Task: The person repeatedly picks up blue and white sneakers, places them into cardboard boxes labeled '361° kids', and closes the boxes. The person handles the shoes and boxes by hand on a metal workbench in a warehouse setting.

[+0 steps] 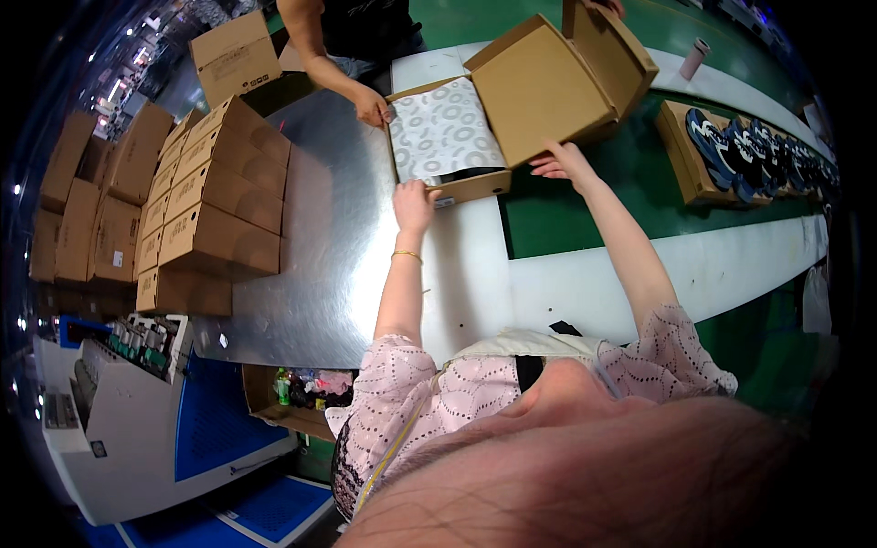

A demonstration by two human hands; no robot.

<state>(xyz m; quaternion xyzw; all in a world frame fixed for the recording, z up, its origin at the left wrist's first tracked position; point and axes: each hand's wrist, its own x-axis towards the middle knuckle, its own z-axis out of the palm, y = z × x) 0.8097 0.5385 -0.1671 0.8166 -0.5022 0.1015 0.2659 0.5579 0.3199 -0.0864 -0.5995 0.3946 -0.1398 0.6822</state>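
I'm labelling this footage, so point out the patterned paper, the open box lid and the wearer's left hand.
Patterned paper point(443, 128): head view, middle of the sheet.
Open box lid point(541, 91): head view, inner face.
Left hand point(414, 207): head view, its back.

The left hand point(414, 205) holds the box point(481, 186) by its near edge, the right hand point(570, 166) is at its lid point(539, 87), a co-worker's hand point(371, 107) touches its left side, and shoes point(751, 153) lie at right.

Printed carton point(236, 59), labelled open box point(480, 186), both illegible
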